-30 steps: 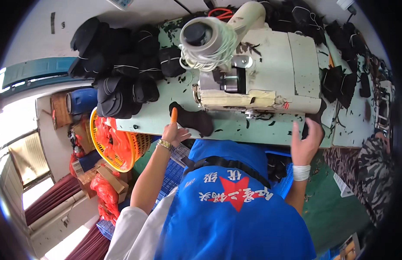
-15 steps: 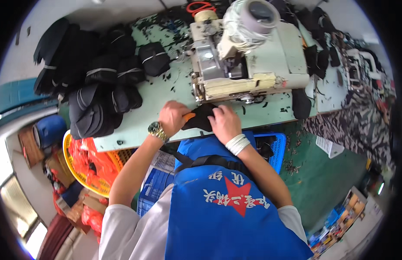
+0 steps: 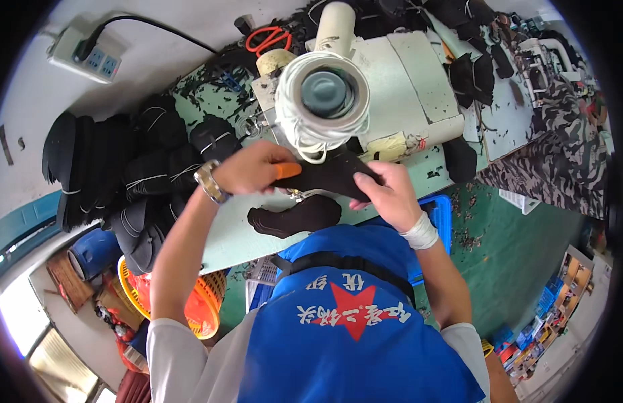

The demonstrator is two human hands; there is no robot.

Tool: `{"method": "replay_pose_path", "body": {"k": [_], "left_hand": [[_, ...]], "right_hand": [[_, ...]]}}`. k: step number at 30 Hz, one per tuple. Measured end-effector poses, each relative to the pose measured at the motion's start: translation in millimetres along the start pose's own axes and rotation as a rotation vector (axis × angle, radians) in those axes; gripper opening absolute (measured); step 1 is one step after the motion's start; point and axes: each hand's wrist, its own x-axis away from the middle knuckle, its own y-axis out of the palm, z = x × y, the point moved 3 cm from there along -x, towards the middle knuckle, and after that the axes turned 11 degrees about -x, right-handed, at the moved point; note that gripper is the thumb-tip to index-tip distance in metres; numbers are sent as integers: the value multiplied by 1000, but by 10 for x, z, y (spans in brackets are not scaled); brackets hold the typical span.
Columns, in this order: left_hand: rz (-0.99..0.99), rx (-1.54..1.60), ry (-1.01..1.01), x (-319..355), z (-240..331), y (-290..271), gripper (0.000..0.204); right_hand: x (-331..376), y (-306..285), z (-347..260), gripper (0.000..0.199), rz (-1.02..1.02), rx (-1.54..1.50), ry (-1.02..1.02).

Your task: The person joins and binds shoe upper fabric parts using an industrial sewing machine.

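A dark sock (image 3: pixel 331 176) is stretched between my two hands in front of the sewing machine (image 3: pixel 405 80). My left hand (image 3: pixel 254 168), with an orange cover on one finger and a metal watch at the wrist, is closed on its left end. My right hand (image 3: pixel 392 196), white band round the wrist, pinches its right end between thumb and fingers. A second dark sock (image 3: pixel 295 216) lies flat on the pale green table (image 3: pixel 224 235), close to my apron and below the held one. The white cord-wrapped part of the machine hides its front working area.
Tied bundles of black socks (image 3: pixel 147 178) are heaped at the table's left. Red-handled scissors (image 3: pixel 268 40) lie behind the machine. An orange-yellow basket (image 3: pixel 207 305) stands below on the left, a blue crate (image 3: pixel 432 225) on the right. Camouflage cloth (image 3: pixel 560 178) hangs at the far right.
My hands have moved apart and up from the table edge, stretching a sock between them. A sock now lies flat on the table below them. The view has shifted, showing more wall at left.
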Motion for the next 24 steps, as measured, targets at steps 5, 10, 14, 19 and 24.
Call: {"method": "replay_pose_path", "body": {"k": [5,10,14,19,24], "left_hand": [[-97,112,29,-22,331,-403,19],[-40,274,368,-253,92,-76,19],[76,230,-84,-147,96,346,43],[-311,1087,400,-25,472,1184,92],[29,1172,157,-87,303,1032,17]], "right_hand": [[-95,196,125,23,24,-367,272],[17,-172,-138,21,238,-1,-147],[346,-116,-949,8,114,725,-733],[930,-157,-379,20,-70,-245,33],[671,-253,-21,31,-334,-19,95]]}}
